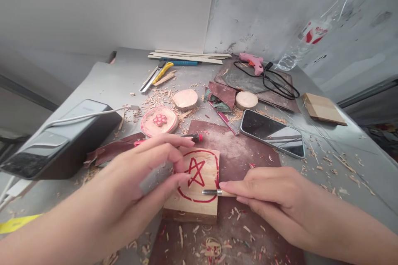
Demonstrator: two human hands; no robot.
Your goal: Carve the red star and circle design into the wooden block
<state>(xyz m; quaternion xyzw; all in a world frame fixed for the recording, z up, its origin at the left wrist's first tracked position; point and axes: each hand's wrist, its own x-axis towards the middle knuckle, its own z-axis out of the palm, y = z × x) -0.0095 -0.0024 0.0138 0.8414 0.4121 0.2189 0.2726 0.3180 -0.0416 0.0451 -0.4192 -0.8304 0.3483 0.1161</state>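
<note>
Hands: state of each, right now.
Left hand: partly open, fingertips on the wooden block; not clearly gripping anything.
Right hand: closed, holding a wood-handled carving gouge.

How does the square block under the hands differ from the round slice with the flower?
The block is square-edged; the slice is round. The block bears a red star inside a red rounded outline; the slice has a red flower and pink rim. The block sits between the left hand and right hand; the slice lies farther off. Both are pale wood marked in red.
</note>
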